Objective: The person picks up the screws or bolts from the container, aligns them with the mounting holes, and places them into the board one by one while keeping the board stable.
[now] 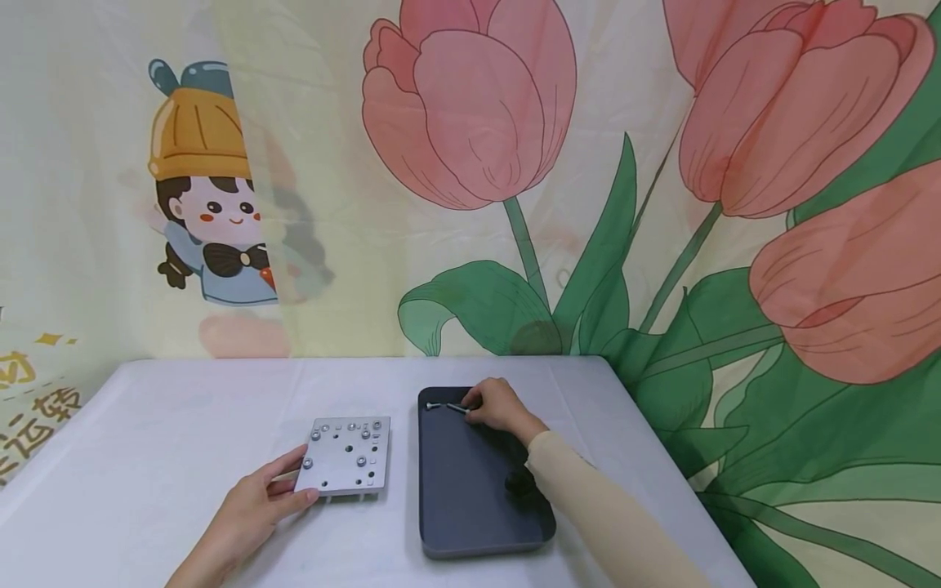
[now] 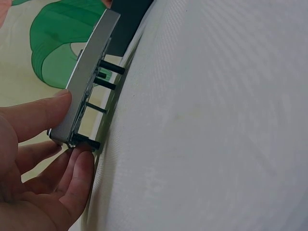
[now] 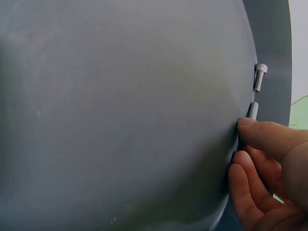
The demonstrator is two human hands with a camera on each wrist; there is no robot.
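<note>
My left hand [image 1: 253, 510] grips a square silver metal plate [image 1: 341, 474] by its left edge, thumb on one face and fingers behind. The plate has several holes, with socket head screws set in some of them. In the left wrist view, several screw shanks [image 2: 113, 67] stick out from its underside. Inside the far end of a dark grey tray, my right hand [image 1: 500, 406] pinches a slim metal pin [image 3: 253, 110], its far end hidden by the fingers. Just beside that pin, a socket head screw [image 3: 260, 77] lies against the tray wall.
The dark grey tray [image 1: 470, 498] stands right of the plate on a white-covered table [image 1: 176, 433]. A small black object [image 1: 519, 483] sits at the tray's right side, partly hidden by the right sleeve. Behind the table hangs a printed tulip cloth [image 1: 331, 204].
</note>
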